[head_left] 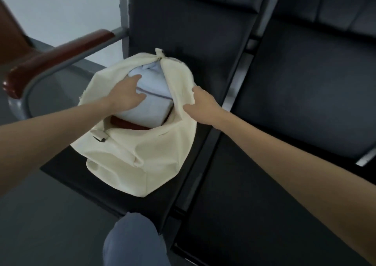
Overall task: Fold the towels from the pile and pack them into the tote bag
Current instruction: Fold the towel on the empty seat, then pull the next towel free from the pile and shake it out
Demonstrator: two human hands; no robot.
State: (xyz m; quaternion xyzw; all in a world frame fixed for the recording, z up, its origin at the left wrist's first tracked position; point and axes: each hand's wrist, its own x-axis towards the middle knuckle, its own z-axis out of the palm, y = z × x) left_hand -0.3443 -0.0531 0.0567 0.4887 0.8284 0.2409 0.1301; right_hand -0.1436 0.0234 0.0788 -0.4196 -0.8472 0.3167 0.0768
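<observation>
A cream tote bag (130, 156) sits on a black seat with its mouth open toward me. Inside lies a folded pale blue towel (150, 103) with a thin dark stripe, and a dark red item (130, 124) shows beneath it. My left hand (126, 95) reaches into the bag and lies on top of the blue towel with fingers spread. My right hand (200, 103) pinches the bag's right rim and holds it open.
The bag is on the leftmost of a row of black padded seats (295, 107). A wooden armrest (55, 62) on a grey metal frame stands to the left. My knee (134, 239) is at the bottom edge, over grey floor.
</observation>
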